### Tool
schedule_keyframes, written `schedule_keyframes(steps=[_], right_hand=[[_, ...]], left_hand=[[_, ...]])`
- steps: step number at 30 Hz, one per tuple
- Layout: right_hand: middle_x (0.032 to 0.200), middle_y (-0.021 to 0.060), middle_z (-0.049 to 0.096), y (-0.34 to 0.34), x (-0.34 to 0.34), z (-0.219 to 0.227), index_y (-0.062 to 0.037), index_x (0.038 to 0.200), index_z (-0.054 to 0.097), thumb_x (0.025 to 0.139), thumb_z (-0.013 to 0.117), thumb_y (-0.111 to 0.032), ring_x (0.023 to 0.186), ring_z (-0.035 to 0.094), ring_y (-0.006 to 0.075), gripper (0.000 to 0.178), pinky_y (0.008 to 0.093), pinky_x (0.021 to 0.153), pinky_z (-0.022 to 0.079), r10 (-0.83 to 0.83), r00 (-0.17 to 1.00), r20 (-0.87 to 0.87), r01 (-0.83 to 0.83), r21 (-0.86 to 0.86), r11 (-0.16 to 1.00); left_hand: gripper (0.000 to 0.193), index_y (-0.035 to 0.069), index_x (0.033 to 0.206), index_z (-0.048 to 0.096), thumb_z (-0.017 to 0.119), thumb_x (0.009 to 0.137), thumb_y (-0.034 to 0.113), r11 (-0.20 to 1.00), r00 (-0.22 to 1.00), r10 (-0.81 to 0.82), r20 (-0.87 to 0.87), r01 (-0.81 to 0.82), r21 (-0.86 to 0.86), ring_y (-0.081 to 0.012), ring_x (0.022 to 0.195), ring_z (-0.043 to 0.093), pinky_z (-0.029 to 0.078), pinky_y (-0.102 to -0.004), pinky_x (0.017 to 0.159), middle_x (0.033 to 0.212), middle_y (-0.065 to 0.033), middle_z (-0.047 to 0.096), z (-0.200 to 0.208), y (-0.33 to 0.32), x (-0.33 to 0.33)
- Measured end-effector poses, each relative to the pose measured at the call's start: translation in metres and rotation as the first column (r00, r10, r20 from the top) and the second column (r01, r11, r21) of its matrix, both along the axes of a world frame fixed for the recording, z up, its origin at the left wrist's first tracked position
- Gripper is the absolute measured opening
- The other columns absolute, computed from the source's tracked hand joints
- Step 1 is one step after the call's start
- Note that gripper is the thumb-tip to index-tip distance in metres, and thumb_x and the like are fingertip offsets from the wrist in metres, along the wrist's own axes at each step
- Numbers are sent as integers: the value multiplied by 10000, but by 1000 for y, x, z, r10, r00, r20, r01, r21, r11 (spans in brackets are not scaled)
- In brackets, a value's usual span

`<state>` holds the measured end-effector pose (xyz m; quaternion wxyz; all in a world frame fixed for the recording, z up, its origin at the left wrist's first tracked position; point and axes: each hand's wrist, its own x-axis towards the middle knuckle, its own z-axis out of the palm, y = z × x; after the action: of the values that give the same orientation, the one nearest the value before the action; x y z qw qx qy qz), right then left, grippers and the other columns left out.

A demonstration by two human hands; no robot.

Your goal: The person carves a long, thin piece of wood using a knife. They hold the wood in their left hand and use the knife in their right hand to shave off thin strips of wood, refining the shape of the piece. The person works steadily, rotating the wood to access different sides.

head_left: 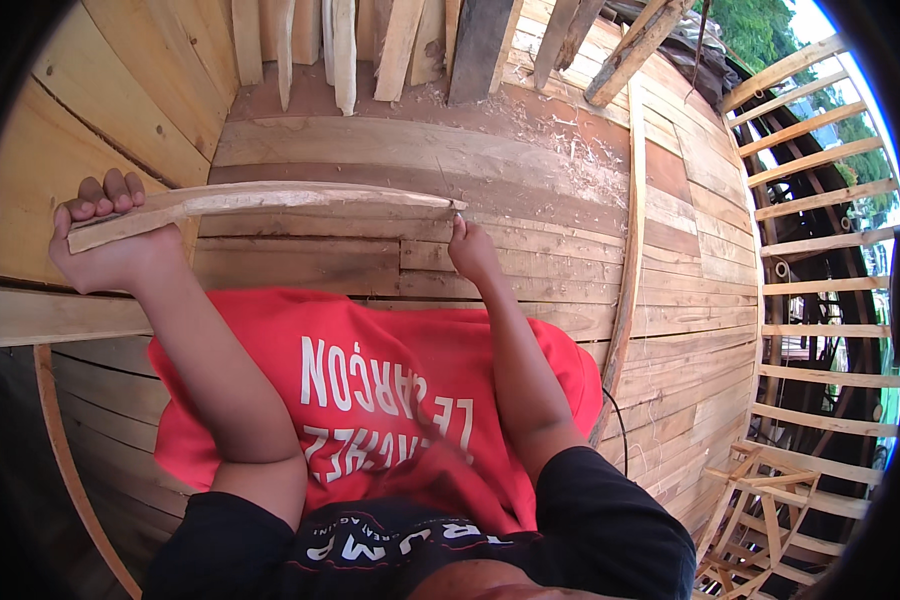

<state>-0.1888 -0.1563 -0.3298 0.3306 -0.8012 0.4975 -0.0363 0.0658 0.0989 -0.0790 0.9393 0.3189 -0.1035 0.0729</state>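
A long, slightly curved strip of pale wood [300,196] lies crosswise before me, above a plank floor. It is broad at the left and tapers to a thin right end, with a rough whitish patch along its side. My left hand [120,262] is closed around the broad end, fingers curled over the top edge. At the thin tip, my right hand [476,252] is closed, its thumb raised against the wood. A fine dark line rises beside that tip; what it is I cannot make out. Red cloth [370,330] with white lettering covers my lap.
Upright wooden slats [400,50] stand along the far side. Wood shavings [590,155] litter the plank floor [530,285]. Wide boards [130,70] form a wall at the left. A slatted railing [825,285] and a small wooden frame [760,515] are at the right.
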Motion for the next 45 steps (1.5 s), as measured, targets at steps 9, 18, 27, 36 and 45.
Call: schedule_keyframes(steps=[9, 18, 27, 36, 45], right_hand=[[913, 347, 633, 29, 20, 47, 59, 928, 646, 1016, 386, -363, 906, 611, 510, 503, 567, 800, 472, 19, 989, 148, -21, 14, 1000], [975, 347, 636, -4, 5, 14, 75, 974, 672, 1007, 354, -402, 987, 607, 495, 575, 537, 895, 461, -65, 987, 145, 36, 190, 981], [955, 362, 633, -7, 3, 11, 93, 978, 668, 1002, 350, -408, 937, 623, 502, 593, 538, 875, 478, -128, 978, 165, 80, 271, 959], [597, 106, 533, -21, -9, 33, 38, 913, 607, 1009, 361, -487, 427, 515, 215, 588, 386, 405, 449, -171, 978, 118, 107, 421, 901], [931, 334, 644, 25, 11, 36, 73, 919, 646, 1025, 353, -403, 951, 628, 471, 569, 530, 880, 466, 41, 958, 284, -101, 201, 974]], left_hand=[[432, 98, 1087, 457, 526, 942, 499, 877, 854, 441, 277, -475, 69, -188, 799, 532, 477, -371, 701, 1011, -64, 542, 7, -55, -42], [396, 118, 1199, 436, 670, 908, 251, 956, 958, -214, 193, 164, 244, -219, 949, 596, 489, -447, 922, 1120, -74, 545, -30, -91, -54], [549, 114, 1346, 398, 604, 838, 78, 812, 764, -579, 286, 508, 286, -239, 1158, 528, 405, -446, 1030, 1213, -122, 537, -66, -117, -71], [438, 80, 1232, 496, 668, 831, 48, 718, 549, -644, 533, 195, 668, -166, 1022, 596, 483, -344, 912, 1014, -86, 619, -81, -138, -84], [220, 119, 722, 386, 600, 775, 125, 942, 947, -262, 186, 209, 265, -164, 485, 453, 417, -285, 478, 566, -29, 389, -80, -132, -99]])
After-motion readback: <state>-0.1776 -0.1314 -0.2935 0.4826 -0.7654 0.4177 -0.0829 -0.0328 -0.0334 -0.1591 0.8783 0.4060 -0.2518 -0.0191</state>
